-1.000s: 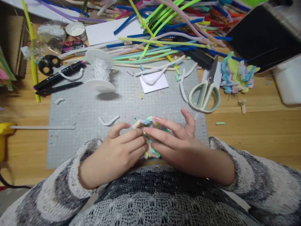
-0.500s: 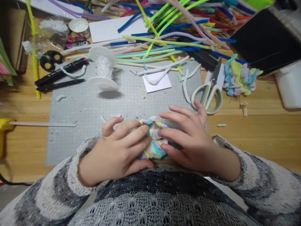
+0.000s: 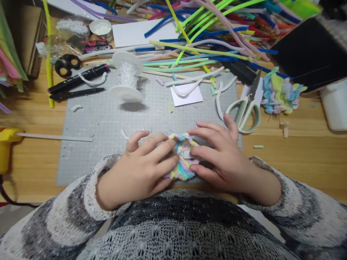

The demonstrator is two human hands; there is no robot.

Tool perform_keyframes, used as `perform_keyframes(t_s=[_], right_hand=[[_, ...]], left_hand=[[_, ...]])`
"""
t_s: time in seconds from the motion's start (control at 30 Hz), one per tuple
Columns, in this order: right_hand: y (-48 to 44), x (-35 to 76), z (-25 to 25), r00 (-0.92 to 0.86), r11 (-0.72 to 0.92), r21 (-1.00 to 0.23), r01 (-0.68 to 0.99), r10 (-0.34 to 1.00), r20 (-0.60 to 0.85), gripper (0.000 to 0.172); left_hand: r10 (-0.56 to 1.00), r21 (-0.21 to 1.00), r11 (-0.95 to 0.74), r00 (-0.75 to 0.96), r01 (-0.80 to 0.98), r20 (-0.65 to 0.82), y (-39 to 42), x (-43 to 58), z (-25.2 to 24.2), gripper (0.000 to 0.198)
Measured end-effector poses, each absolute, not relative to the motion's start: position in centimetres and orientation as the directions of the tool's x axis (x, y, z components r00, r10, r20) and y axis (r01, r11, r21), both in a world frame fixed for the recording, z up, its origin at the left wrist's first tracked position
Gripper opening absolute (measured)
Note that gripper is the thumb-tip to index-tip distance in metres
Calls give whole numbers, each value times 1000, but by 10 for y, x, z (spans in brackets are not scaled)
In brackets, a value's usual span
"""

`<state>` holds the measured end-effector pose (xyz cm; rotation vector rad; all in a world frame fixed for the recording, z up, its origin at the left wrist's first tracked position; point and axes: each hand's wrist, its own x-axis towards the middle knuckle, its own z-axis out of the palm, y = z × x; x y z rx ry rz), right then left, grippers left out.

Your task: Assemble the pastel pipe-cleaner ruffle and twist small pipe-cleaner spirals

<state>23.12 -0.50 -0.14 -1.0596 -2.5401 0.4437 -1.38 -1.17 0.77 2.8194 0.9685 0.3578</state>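
Watched through the head camera, well back from the work. The ruffled pastel piece lay at the near edge of the grey cutting mat, between the two hands and close to the person's front. Left hand: fingers bent over the left side of the piece; whether they pinched or only pressed I could not make out, the underside being hidden. Right hand: fingers spread apart, the tips of thumb and forefingers against the right edge, one beside a small pale tab lying near the centre.

Handling, by my judgement: very light, fuzzy, soft, poor at slipping. The folds would likely flatten under a hard squeeze, and the gathered middle looked the firmest part. I would have taken hold low, near that middle, with flat fingertips, and spared the frilled rim.

Scissors rested beyond the right hand, just apart from it.
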Motion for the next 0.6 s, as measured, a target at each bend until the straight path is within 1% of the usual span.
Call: perform_keyframes(t_s=[0.07, 0.23, 0.3, 0.37, 0.43, 0.5, 0.6], right_hand=[[-4, 232, -1, -657, 652, -463, 601, 732, 178, 19], [2, 236, -4, -647, 543, -651, 531, 755, 103, 20], [5, 237, -5, -656, 531, -680, 506, 749, 97, 25], [6, 237, -6, -690, 555, -659, 508, 720, 74, 31], [5, 237, -6, -722, 592, -610, 527, 690, 47, 33], [4, 236, -7, -729, 623, -556, 550, 683, 43, 30], [0, 235, -10, -715, 663, -474, 580, 692, 93, 26]], left_hand=[[627, 218, -776, 759, 591, 176, -11, -14, 8, 29], [658, 235, -749, 735, 619, 162, -11, -15, 9, 32], [661, 238, -747, 733, 621, 161, -11, -15, 8, 33], [663, 237, -746, 731, 623, 163, -11, -16, 8, 34], [672, 231, -738, 722, 634, 167, -10, -16, 7, 33], [687, 229, -725, 708, 650, 162, -10, -16, 7, 34], [689, 265, -718, 711, 644, 139, -9, -17, 9, 35]])
